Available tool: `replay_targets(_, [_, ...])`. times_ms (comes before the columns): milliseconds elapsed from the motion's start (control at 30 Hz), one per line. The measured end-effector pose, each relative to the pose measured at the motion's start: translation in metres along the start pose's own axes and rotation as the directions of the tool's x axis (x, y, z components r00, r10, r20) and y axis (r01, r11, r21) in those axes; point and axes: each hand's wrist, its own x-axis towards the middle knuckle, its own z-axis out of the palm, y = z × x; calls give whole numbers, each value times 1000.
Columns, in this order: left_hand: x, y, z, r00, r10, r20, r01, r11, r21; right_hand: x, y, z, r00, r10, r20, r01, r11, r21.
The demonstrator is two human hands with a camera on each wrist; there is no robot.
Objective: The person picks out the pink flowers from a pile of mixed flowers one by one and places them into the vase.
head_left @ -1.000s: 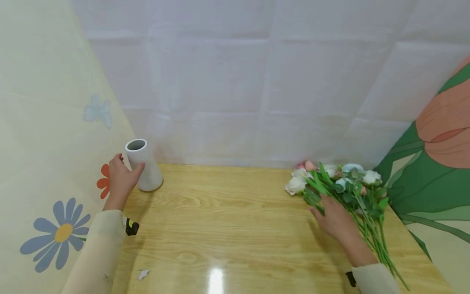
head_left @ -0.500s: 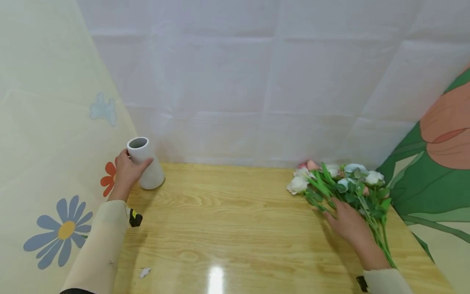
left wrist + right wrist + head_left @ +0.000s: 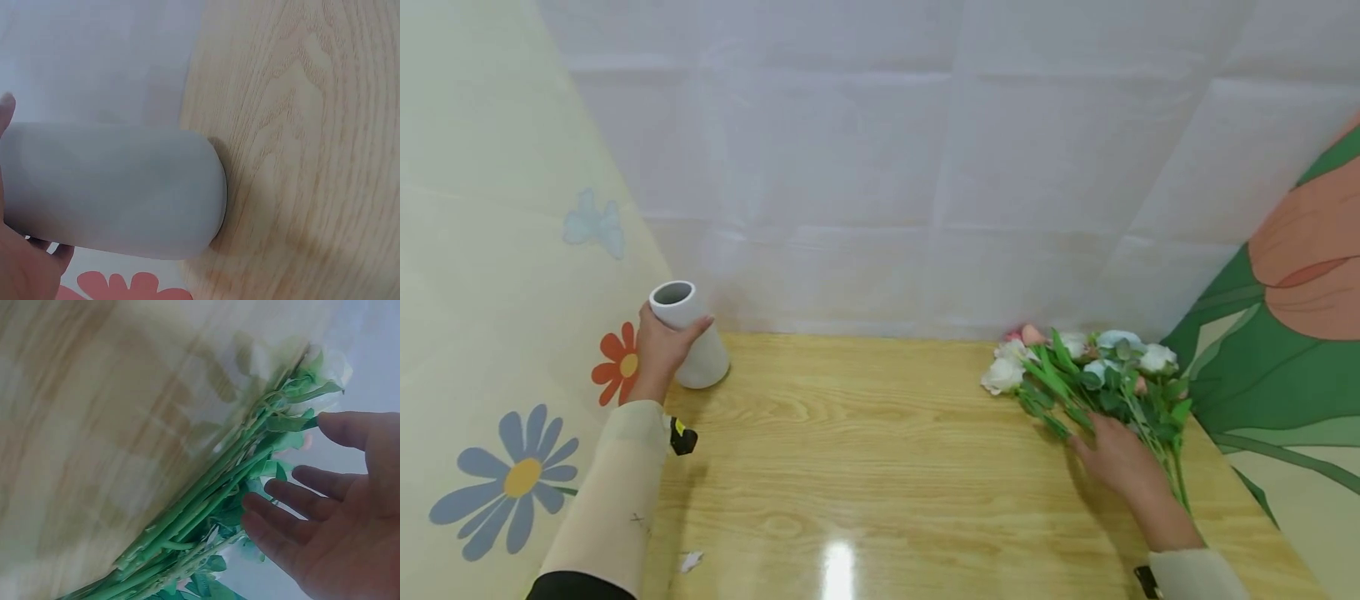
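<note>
A white cylindrical vase (image 3: 703,360) stands upright at the back left of the wooden table (image 3: 880,450), its round mouth facing up. My left hand (image 3: 662,346) grips it from the left near the top, thumb across the front. In the left wrist view the vase (image 3: 125,187) has its base on the wood. A bunch of artificial flowers (image 3: 1108,382), white, pale blue and pink with green leaves, lies at the back right. Over its stems is my right hand (image 3: 1123,458). In the right wrist view that hand (image 3: 337,506) has spread fingers beside the green stems (image 3: 200,500), thumb tip at a leaf.
A white sheet (image 3: 880,208) hangs behind the table. Printed cloths with a blue flower (image 3: 523,479) and large green leaves (image 3: 1285,375) border the left and right sides. A small white scrap (image 3: 692,561) lies near the front left.
My left hand has closed from beside the vase to a grip round it; the vase stays in place. My right hand has shifted slightly right and nearer to me, along the stems.
</note>
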Motion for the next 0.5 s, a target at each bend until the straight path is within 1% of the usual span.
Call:
replay_targets(133, [1, -2, 3, 1000, 14, -27, -15, 999, -29, 0, 5, 1, 1000, -6, -1, 6, 1000, -15])
replay_targets(267, [2, -2, 7, 999, 10, -44, -13, 998, -58, -1, 9, 1, 1000, -12, 13, 13, 1000, -16])
replay_targets(400, [2, -1, 9, 998, 9, -61, -13, 998, -63, -1, 11, 1, 998, -6, 58, 7, 1000, -18])
replay_targets(500, [2, -1, 10, 998, 10, -61, -14, 998, -56, 0, 13, 2, 997, -11, 82, 14, 999, -34])
